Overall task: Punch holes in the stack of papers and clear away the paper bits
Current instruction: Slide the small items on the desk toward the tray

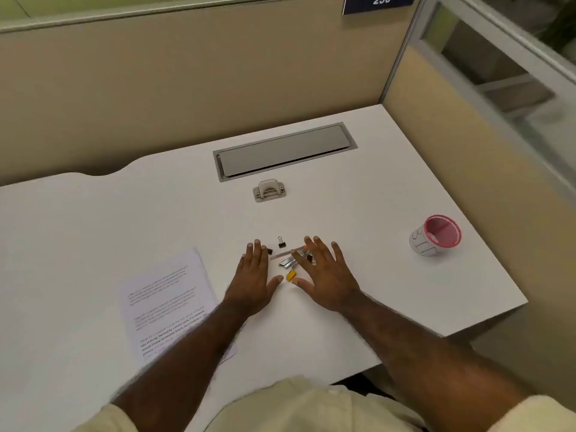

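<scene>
A beige hole punch stands on the white desk, beyond my hands. The stack of printed papers lies flat at the left, partly under my left forearm. My left hand lies flat on the desk with straight fingers, right of the papers. My right hand is also flat and spread, its fingers over a small heap of office bits. A pink-rimmed paper cup marked as a bin sits at the right.
Between my hands lie a black binder clip, staple strips, a small yellow piece and a pen, partly hidden. A grey cable flap is set into the desk behind the punch. Beige partition walls enclose the back and right.
</scene>
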Demonstrator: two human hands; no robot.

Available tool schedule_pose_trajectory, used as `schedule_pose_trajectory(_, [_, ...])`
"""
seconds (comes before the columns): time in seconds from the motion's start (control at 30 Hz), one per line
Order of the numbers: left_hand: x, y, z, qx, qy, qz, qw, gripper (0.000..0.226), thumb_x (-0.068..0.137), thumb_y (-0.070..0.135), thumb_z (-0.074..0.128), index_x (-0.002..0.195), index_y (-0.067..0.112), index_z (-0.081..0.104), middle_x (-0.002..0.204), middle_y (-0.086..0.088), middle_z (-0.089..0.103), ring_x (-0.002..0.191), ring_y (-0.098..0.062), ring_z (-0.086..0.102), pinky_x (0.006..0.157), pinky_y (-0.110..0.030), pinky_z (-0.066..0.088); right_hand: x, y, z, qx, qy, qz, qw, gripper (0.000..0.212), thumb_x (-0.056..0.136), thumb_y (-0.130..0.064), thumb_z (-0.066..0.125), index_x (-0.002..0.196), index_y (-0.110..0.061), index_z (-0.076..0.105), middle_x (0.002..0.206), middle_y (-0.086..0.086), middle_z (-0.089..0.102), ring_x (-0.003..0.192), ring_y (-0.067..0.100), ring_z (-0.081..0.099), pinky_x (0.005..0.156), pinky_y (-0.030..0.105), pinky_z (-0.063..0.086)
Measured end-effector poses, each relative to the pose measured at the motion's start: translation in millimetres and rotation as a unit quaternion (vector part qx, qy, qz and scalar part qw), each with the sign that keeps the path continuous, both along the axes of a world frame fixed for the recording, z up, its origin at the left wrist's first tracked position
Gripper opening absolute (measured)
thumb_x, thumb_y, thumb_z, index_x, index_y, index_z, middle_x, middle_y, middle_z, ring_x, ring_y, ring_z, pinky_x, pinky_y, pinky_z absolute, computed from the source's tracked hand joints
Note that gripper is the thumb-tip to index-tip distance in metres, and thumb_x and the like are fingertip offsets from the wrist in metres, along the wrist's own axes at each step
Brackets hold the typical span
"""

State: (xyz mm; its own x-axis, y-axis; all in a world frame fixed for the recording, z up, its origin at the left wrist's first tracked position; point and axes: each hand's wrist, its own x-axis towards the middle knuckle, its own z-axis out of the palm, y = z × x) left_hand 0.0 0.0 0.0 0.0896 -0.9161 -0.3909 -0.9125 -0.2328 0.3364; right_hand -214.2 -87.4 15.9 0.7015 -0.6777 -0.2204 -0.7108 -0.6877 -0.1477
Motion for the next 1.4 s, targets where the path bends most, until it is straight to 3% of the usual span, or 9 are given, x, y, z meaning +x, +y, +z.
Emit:
schedule_pose_trajectory(0.17, [-0.9,-2.6,-18.9,0.004,-0.022,-0.031,0.999,0.084,0.112,0.057,0.026,0.168,0.009,-0.013,0.175,-0.009,-0.025,0.164,-0.026,-0.021,0.136,-0.042,-0.004,10.1,2.1,-28.3,-0.026,-0.008,0.024,0.999,0.070,0.106,-0.070,0.025,0.169,-0.040,0.013,0.179,0.006,-0.004,0.166,0.032,-0.004,0.130,0.064,0.003])
schedule_pose_trajectory(0.43, [-2.6,-5.0,-29.0,-0.011,-0.047,-0.073,0.996,0.086,0.105,0.064,0.015,0.164,0.011,-0.020,0.174,-0.012,-0.028,0.163,-0.030,-0.025,0.134,-0.042,-0.009,16.2,6.0,-57.2,-0.040,-0.076,0.002,0.996,0.070,0.106,-0.073,0.030,0.165,-0.036,0.032,0.177,0.010,0.018,0.165,0.036,0.013,0.126,0.068,0.018])
schedule_pose_trajectory(0.77, [-6.0,-28.7,-36.2,-0.006,-0.029,-0.101,0.994,0.082,0.112,0.057,0.025,0.167,0.012,-0.016,0.175,-0.009,-0.027,0.163,-0.024,-0.025,0.136,-0.045,-0.004,7.5,-9.4,-71.8,-0.036,-0.100,-0.008,0.994,0.062,0.110,-0.060,0.031,0.167,-0.036,0.027,0.178,0.012,0.014,0.165,0.039,0.009,0.126,0.068,0.016])
schedule_pose_trajectory(0.97, [-13.1,-52.8,-34.0,-0.013,-0.003,-0.131,0.991,0.076,0.111,0.052,0.017,0.167,0.011,-0.016,0.177,-0.008,-0.022,0.164,-0.024,-0.021,0.136,-0.046,-0.002,-3.7,-29.5,-73.1,-0.038,-0.096,-0.019,0.994,0.066,0.109,-0.065,0.014,0.168,-0.036,0.021,0.178,0.012,0.014,0.165,0.039,0.010,0.127,0.067,0.017])
schedule_pose_trajectory(1.13, [-22.5,-75.9,-36.8,-0.021,0.012,-0.146,0.989,0.071,0.115,0.041,0.024,0.166,0.010,-0.014,0.176,-0.009,-0.023,0.164,-0.025,-0.022,0.135,-0.049,-0.003,-16.2,-52.6,-81.8,-0.061,-0.081,-0.027,0.995,0.067,0.110,-0.063,0.025,0.170,-0.034,0.013,0.179,0.012,0.009,0.165,0.039,0.006,0.127,0.067,0.015])
schedule_pose_trajectory(1.4, [-35.8,-124.8,-40.7,-0.038,0.047,-0.165,0.984,0.073,0.116,0.038,0.031,0.168,0.009,-0.011,0.177,-0.009,-0.020,0.165,-0.023,-0.020,0.136,-0.045,-0.007,-27.1,-91.8,-87.8,-0.069,-0.089,-0.075,0.991,0.065,0.112,-0.059,0.027,0.170,-0.032,0.014,0.179,0.011,0.009,0.165,0.039,0.007,0.126,0.066,0.018])
